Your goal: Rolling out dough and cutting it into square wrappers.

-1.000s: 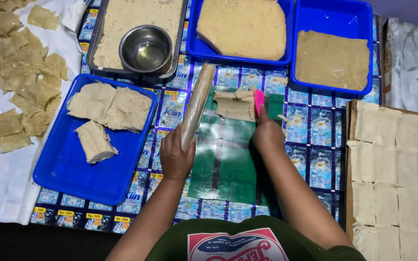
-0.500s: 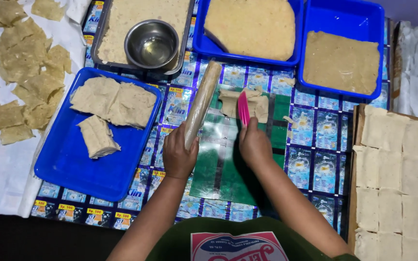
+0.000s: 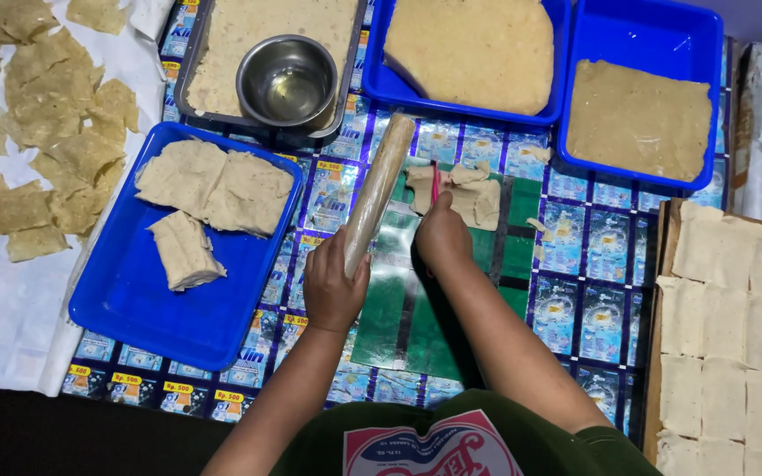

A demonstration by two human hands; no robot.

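Dough [image 3: 456, 189] lies on the counter [image 3: 575, 264] ahead of the right hand [image 3: 441, 236], which grips a red scraper [image 3: 435, 181] now lowered edge-on into it, where half a second ago the blade was lifted above; the left hand [image 3: 332, 286] stays clamped on the rolling pin [image 3: 378, 189]. Three blue trays [image 3: 134, 300] show, the near one carrying three dough slabs [image 3: 213, 189], plus one steel bowl [image 3: 287, 84].
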